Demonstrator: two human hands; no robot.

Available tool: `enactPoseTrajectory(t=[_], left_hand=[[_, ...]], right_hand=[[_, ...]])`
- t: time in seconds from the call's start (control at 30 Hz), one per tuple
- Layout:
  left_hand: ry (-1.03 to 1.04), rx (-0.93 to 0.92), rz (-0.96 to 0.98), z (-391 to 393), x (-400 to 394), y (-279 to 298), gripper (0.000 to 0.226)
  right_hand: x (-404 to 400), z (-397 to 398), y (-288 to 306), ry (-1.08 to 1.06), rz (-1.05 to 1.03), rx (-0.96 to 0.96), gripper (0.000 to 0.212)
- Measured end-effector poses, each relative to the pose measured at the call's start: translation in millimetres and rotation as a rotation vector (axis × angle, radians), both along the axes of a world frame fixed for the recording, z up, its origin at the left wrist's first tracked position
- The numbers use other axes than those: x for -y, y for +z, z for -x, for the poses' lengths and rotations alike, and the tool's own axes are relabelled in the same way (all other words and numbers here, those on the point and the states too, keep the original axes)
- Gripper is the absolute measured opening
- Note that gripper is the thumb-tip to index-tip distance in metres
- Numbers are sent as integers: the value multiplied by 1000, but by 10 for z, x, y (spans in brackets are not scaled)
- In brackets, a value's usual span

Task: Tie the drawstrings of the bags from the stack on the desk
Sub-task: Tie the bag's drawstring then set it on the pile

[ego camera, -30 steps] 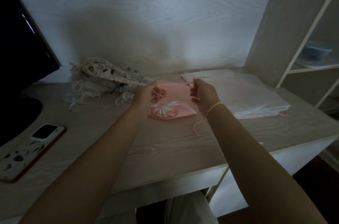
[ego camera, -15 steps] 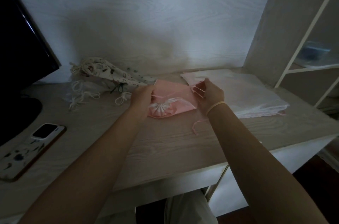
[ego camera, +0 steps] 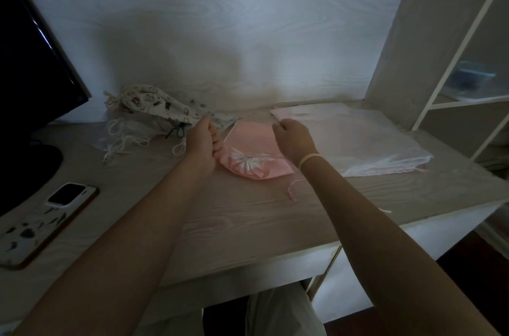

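A pink drawstring bag lies flat mid-desk, its gathered white-patterned mouth toward me. My left hand sits at the bag's left edge with fingers curled, apparently pinching a pink drawstring. My right hand hovers over the bag's right side, fingers curled on the other drawstring. A loose pink cord end trails on the desk below my right wrist. To the right lies the stack of flat sheer white bags.
A heap of patterned and white bags with knotted cords lies at the back left. A phone rests near the front left, beside a dark monitor. A white shelf frame stands on the right. The desk edge is close to me.
Both hands shifted slightly left over the pink bag. The cord loops seen at the fingers earlier are now hidden behind the hands. The bag stays in place.
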State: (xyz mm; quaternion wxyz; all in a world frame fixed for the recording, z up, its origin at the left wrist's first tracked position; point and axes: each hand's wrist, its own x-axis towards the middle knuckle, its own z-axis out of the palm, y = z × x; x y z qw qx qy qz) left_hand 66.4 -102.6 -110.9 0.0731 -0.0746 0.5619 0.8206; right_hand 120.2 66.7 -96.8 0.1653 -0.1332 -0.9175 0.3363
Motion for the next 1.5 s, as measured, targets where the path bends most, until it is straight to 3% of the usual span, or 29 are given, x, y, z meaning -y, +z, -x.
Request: enactPoseTrajectory(t=[0.13, 0.3, 0.37, 0.47, 0.53, 0.57, 0.63, 0.73, 0.8, 0.93, 1.0, 1.1, 1.17, 1.33, 1.5], left_hand=[[155, -103, 277, 27, -24, -46, 44], [110, -383, 898, 43, 171, -118, 25], [88, -359, 1130, 30, 209, -114, 31], [117, -258, 1356, 30, 254, -130, 59], [136, -332, 1518, 28, 298, -163, 66], [125, -435, 1573, 27, 300, -175, 56], [70, -576, 1416, -10, 310, -163, 16], [-26, -536, 1079, -118, 202, -88, 24], [-144, -433, 944, -195, 92, 12, 27], [-378, 0, 530, -229, 17, 70, 28], [-417, 16, 577, -201, 39, 0, 33], [-204, -147, 683, -183, 53, 47, 31], [-110, -247, 643, -179, 42, 125, 28], [-286, -324, 507, -216, -42, 120, 25], [-295, -315, 638, -164, -131, 63, 26]], right_hand=[[24, -12, -42, 134, -258, -38, 24], [-26, -3, -34, 343, -438, 240, 31], [27, -5, -2, 373, -549, 291, 35], [96, -14, 31, 319, -602, 241, 32], [97, -9, 11, 265, -554, 217, 24], [94, -9, 0, 254, -528, 207, 21], [111, 5, -27, 254, -486, 164, 18], [127, 7, -32, 229, -439, 57, 17], [131, 0, -26, 207, -430, -11, 14], [130, -15, -23, 195, -446, -49, 15], [104, -17, -38, 191, -468, -16, 16], [67, -18, -80, 187, -492, 48, 19], [76, -30, -114, 201, -499, 86, 19], [193, -39, -165, 271, -471, 106, 18], [88, -57, -114, 301, -479, 143, 24]])
